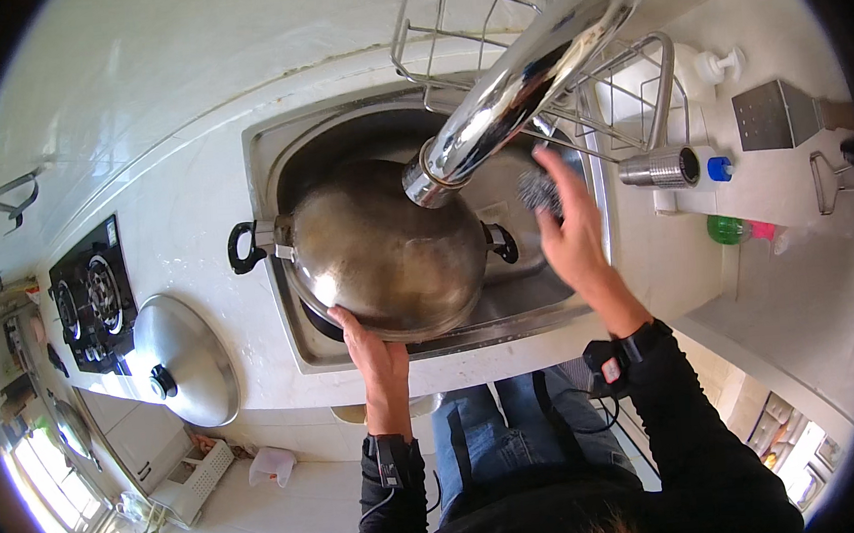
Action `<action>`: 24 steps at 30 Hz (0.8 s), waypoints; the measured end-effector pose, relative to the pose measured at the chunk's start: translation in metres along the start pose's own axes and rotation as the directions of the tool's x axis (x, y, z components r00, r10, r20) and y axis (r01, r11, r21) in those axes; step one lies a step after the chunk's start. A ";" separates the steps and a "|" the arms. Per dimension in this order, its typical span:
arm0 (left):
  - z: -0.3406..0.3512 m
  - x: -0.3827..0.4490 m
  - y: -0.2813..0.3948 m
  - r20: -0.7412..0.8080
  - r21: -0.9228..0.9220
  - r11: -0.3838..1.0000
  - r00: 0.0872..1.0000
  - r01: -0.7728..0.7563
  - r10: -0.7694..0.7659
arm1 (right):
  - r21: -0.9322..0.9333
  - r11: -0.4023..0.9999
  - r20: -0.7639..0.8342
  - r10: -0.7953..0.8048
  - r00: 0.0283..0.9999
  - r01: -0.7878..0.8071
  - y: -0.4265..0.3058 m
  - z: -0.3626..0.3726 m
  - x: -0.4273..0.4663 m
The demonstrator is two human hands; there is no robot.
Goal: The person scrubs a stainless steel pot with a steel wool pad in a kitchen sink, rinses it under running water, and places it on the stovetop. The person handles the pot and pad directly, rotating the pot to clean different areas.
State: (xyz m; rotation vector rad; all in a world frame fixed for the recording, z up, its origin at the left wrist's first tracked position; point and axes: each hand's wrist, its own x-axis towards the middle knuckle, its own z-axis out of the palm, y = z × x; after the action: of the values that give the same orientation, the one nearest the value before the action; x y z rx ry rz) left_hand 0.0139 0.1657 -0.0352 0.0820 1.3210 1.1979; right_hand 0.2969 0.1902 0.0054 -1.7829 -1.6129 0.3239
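A steel wok (389, 254) lies bottom up in the stainless steel sink (527, 311), its black loop handles (246, 248) at left and right. My left hand (373, 348) grips the wok's near rim, thumb on the outer surface and the other fingers hidden below. To the right of the wok, my right hand (573, 226) holds a steel wool scrubber (538, 190) over the sink, apart from the wok. A thick chrome faucet (511, 90) reaches over the wok, and its outlet hides part of the wok's far side.
A domed metal lid (185, 361) rests on the counter at left, beside a black gas hob (95, 293). Behind the faucet stands a wire rack (455, 34). Along the right are a white pump bottle (681, 74), a metal utensil holder (773, 114) and a green bottle (729, 229).
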 end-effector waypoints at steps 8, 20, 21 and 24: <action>0.063 -0.012 -0.001 0.274 -0.092 0.994 0.961 0.065 -0.038 | -0.351 0.928 0.257 0.222 0.941 -0.123 0.033 -0.026 0.036; 0.122 0.005 0.003 0.490 -0.118 0.992 0.872 0.036 0.027 | -0.141 0.988 0.195 0.085 0.977 -0.058 0.017 -0.029 -0.006; 0.124 0.007 0.003 0.464 -0.087 0.996 0.886 0.030 0.014 | -0.095 0.994 0.176 0.067 0.982 -0.050 0.016 -0.029 -0.012; 0.132 0.012 0.001 0.489 -0.066 0.997 0.872 0.039 -0.002 | -0.095 0.995 0.163 0.046 0.985 -0.031 0.014 -0.031 -0.030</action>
State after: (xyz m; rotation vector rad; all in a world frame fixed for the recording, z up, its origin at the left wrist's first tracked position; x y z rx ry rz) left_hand 0.1113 0.2486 0.0011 0.2993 0.8271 1.1126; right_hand 0.3206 0.1521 0.0110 -1.9014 -1.7344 0.4320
